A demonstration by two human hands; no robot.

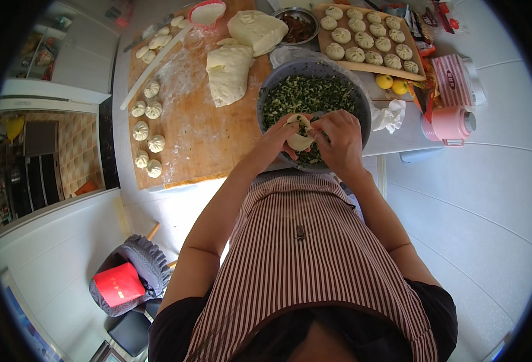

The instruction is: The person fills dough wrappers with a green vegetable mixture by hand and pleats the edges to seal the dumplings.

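My left hand (278,138) cups a round dough wrapper (300,141) with chopped green filling inside. The fingers of my right hand (340,138) pinch the wrapper's right edge. Both hands are over the near part of a large grey bowl (262,113) of chopped green filling (309,92). To the left, pleated buns (141,130) stand on a floured wooden board (193,149). Two big lumps of dough, one at the back (259,31) and one nearer (229,74), lie between the buns and the bowl.
A long rolling pin (155,68) lies on the board near small dough pieces (159,41) and a flour container (207,14). Behind the bowl are a metal bowl (314,27) and a tray (374,70) of buns. Lemons (400,86), crumpled tissue (390,115) and a pink flask (449,123) sit right.
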